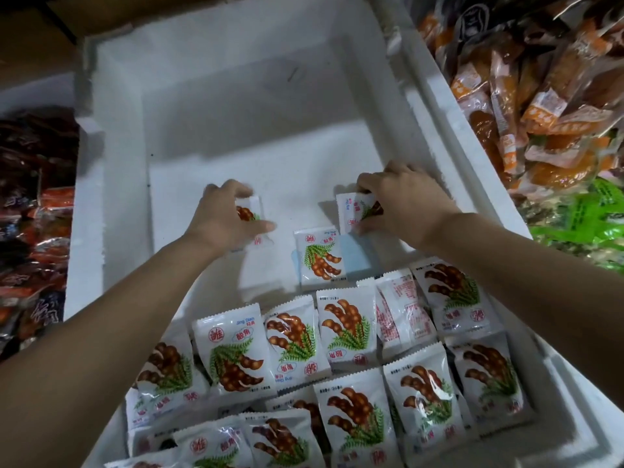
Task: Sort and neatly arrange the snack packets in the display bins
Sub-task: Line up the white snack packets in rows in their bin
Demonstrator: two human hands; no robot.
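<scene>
White foam bin [111, 197], orange packs [540, 96] alongside: left hand [226, 219] grips left packet [252, 214], right hand [407, 204] grips right packet [353, 212].

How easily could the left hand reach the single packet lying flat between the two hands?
Probably yes: the single packet lies on the open bin floor just beside the left hand, with nothing between them. That hand grips another packet, though, so it may need to put that down first.

Your left hand [224, 219] grips a tamarind packet [251, 211], and your right hand [405, 204] pinches a second packet [354, 211], both low inside the white foam bin [111, 184]. A third packet [320, 258] lies between them, beyond the rows of packets [347, 319] nearest you.
</scene>
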